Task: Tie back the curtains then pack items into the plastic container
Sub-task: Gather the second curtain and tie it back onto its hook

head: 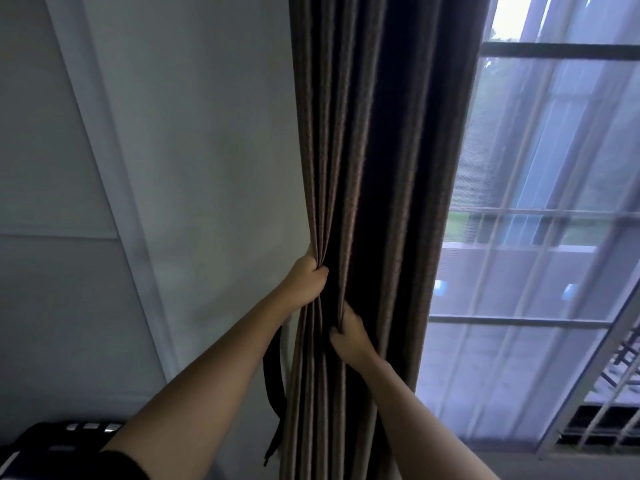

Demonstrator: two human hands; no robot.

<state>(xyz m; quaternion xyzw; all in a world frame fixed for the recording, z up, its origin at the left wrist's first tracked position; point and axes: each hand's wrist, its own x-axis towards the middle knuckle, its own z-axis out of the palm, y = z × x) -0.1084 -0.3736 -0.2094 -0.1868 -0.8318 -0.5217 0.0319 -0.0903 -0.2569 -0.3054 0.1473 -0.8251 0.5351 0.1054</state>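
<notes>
A dark brown pleated curtain [377, 150] hangs gathered in the middle of the view, between a white wall and a window. My left hand [308, 275] grips the curtain's left edge folds, fingers curled into the fabric. Lower and to the right, my right hand [348, 332] pinches a bunch of inner pleats. A dark tie-back strap [272, 375] hangs loose against the wall just left of the curtain, below my left forearm. No plastic container is in view.
A sheer white curtain [540, 237] covers the barred window [554, 50] on the right. White wall [207, 150] lies to the left. A black object with silver patches [69, 434] sits at the lower left corner.
</notes>
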